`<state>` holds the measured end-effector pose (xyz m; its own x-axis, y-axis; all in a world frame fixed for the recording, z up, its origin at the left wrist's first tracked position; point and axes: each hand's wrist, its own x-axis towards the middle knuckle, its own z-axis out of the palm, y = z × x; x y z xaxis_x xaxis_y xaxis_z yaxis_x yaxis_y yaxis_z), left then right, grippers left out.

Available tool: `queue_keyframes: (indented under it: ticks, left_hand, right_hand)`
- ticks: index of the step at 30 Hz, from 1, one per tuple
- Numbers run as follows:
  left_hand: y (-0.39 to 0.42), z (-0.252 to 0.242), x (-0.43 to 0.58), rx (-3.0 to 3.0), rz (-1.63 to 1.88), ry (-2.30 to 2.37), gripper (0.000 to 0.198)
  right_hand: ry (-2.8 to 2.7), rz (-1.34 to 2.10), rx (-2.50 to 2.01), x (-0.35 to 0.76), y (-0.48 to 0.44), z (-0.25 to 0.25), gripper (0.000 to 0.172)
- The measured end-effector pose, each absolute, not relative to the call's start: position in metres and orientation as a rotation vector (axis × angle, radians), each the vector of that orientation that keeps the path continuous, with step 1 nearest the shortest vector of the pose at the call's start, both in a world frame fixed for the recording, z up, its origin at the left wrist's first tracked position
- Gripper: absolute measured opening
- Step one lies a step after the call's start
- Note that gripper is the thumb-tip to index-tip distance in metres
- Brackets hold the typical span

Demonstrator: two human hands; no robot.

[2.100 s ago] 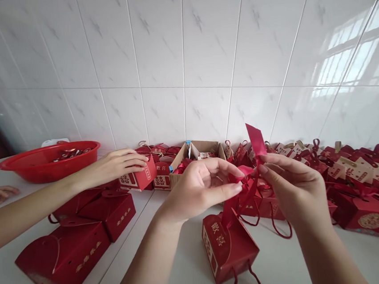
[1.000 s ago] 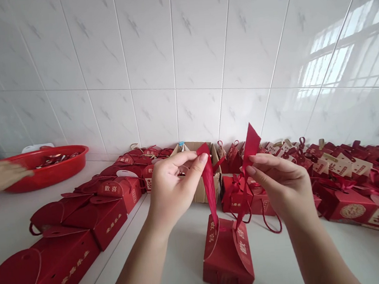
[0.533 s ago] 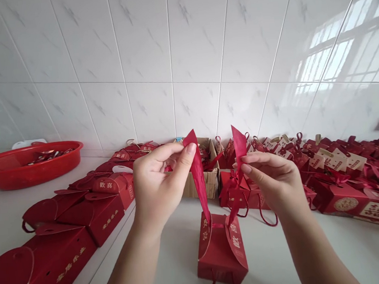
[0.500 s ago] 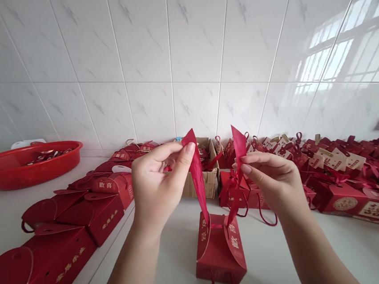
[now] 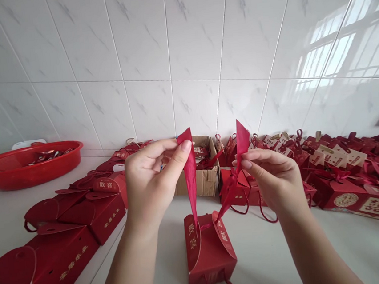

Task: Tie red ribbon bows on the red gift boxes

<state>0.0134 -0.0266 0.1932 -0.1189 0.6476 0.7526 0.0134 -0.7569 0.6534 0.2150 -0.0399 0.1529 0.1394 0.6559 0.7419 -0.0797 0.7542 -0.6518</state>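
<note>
A small red gift box point(image 5: 211, 251) with gold lettering and cord handles sits below my hands. A dark red ribbon point(image 5: 191, 182) comes up from its top in two lengths. My left hand point(image 5: 155, 176) pinches one length near its end between thumb and fingers. The other length is pinched by my right hand point(image 5: 269, 174), with its pointed tip sticking up above the fingers. Both lengths are drawn upward and apart in a V over the box.
Several closed red gift boxes point(image 5: 43, 258) stand in rows at the left, near a red plastic basin point(image 5: 27, 168) of small wrapped items. Behind my hands is an open cardboard box point(image 5: 207, 182). Many boxes with bows point(image 5: 359, 199) crowd the right, against a tiled wall point(image 5: 189, 39).
The gift box has shifted slightly left and turned a little. My hands have moved slightly apart, still pinching the ribbon's two ends.
</note>
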Motion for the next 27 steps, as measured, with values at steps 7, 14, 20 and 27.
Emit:
queue_keyframes:
  ticks: [7, 14, 20, 27]
  left_hand:
    - [-0.028, 0.193, 0.016, 1.683, 1.847, 0.648, 0.010]
    - [-0.035, 0.194, 0.026, 1.738, 1.434, 0.620, 0.018]
    - [-0.032, 0.193, 0.029, 1.769, 1.119, 0.711, 0.038]
    - [-0.031, 0.194, 0.025, 1.836, 1.116, 0.739, 0.037]
  right_hand:
    - [-1.322, 0.478, -0.540, 0.212, -0.040, 0.152, 0.016]
    - [-1.291, 0.690, -0.528, 0.204, -0.044, 0.153, 0.027]
    - [-1.421, 0.826, -0.615, 0.199, -0.048, 0.151, 0.013]
    - [-1.349, 0.827, -0.715, 0.194, -0.048, 0.155, 0.013]
